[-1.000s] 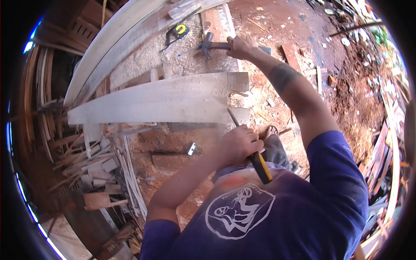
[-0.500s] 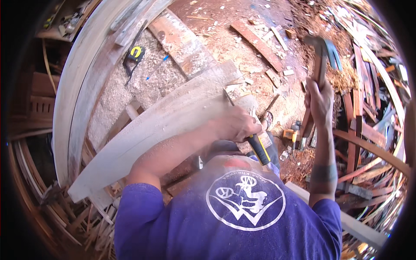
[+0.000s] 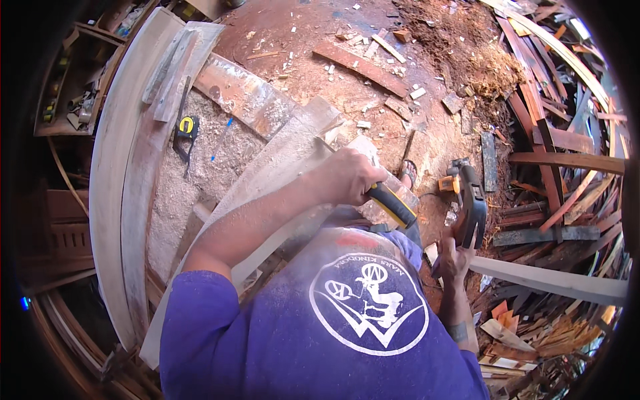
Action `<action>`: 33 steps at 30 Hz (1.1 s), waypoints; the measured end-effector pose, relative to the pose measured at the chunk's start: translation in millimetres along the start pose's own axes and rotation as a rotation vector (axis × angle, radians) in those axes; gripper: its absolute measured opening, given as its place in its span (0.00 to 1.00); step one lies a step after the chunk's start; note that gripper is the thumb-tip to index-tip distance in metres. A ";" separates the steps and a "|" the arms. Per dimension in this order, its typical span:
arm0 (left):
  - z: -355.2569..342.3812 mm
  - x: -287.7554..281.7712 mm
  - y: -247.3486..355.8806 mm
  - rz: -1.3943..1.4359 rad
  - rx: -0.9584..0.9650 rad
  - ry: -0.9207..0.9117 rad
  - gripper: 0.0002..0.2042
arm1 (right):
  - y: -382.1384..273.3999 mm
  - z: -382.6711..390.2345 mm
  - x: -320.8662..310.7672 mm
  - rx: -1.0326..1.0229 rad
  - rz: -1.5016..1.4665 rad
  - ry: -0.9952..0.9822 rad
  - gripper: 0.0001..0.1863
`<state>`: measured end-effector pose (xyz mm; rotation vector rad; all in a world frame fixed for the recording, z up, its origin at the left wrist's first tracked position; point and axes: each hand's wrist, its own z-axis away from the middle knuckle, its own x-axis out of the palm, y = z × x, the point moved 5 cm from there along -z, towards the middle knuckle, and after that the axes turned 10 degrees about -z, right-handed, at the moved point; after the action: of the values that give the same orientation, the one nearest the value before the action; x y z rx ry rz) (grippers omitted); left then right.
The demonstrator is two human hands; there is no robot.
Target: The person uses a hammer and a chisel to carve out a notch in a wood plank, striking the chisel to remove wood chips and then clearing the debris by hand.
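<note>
My left hand [image 3: 352,176] is closed around a chisel [image 3: 393,205] with a black-and-yellow handle. Its metal blade points away to the upper left, its tip at the surface of a long pale, curved board [image 3: 273,163]. The butt of the handle sticks out toward my right side. In my right hand [image 3: 456,259] is a hammer [image 3: 475,210], its dark head up beyond my fingers and apart from the chisel's butt. Most of the hammer's handle is hidden by my hand.
Farther left stand more long curved planks [image 3: 110,180]. A yellow-and-black tape measure [image 3: 187,126] and a blue pen-like stick [image 3: 222,139] lie among sawdust. A sandaled foot [image 3: 409,172] shows beyond my hands. Scrap wood [image 3: 567,160] is heaped at right.
The hammer and my right hand have come from a raised place farther out to nearer my body. My left hand keeps its grip on the chisel. The whole view has shifted.
</note>
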<state>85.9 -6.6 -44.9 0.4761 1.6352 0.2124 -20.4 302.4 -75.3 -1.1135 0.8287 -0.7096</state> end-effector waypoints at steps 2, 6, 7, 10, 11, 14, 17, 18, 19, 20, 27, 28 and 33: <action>1.3 0.4 -4.8 0.023 -0.042 0.079 0.07 | -17.8 15.0 -10.9 -0.318 0.393 0.073 0.11; 2.4 -6.2 -0.9 0.026 -0.066 0.073 0.07 | -76.7 35.7 -8.1 -0.208 -0.033 0.238 0.07; 3.4 -7.8 -1.4 0.035 -0.078 0.106 0.06 | -84.5 38.8 -1.3 -0.373 -0.108 0.268 0.07; 4.7 -8.3 -3.3 0.058 -0.079 0.165 0.07 | -84.3 49.7 31.1 -0.577 -0.134 0.195 0.07; 3.6 -10.0 -3.8 0.071 -0.067 0.193 0.07 | -75.5 45.7 46.0 -0.584 0.003 0.111 0.08; 2.8 1.8 -8.7 0.039 -0.083 0.118 0.08 | -44.6 33.3 72.7 -0.590 0.346 -0.048 0.11; 7.1 2.4 -6.9 0.002 -0.070 0.180 0.08 | -40.2 36.6 46.2 -0.459 0.178 0.035 0.04; 9.6 3.2 -5.3 0.009 -0.077 0.170 0.08 | -41.2 41.4 32.6 -0.494 0.079 0.094 0.04; 6.8 0.7 -4.4 0.012 -0.080 0.131 0.07 | -74.7 47.4 34.7 -0.475 -0.052 0.219 0.05; 5.0 0.2 -4.1 0.015 -0.083 0.092 0.07 | -73.3 45.2 49.7 -0.467 -0.055 0.225 0.05; -2.0 18.6 -0.8 -0.059 -0.117 0.006 0.06 | 0.4 37.2 62.9 -0.279 0.116 0.014 0.10; -2.3 22.3 -2.0 -0.085 -0.142 -0.024 0.05 | 18.1 38.9 47.4 -0.146 -0.089 0.046 0.09; -1.9 37.0 2.2 -0.105 -0.169 -0.091 0.05 | 14.4 50.0 31.9 -0.415 -0.203 0.311 0.08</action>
<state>82.4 11.4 -77.3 0.2666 1.5337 0.2442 39.9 303.8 -84.9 -1.4970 1.1747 -0.9207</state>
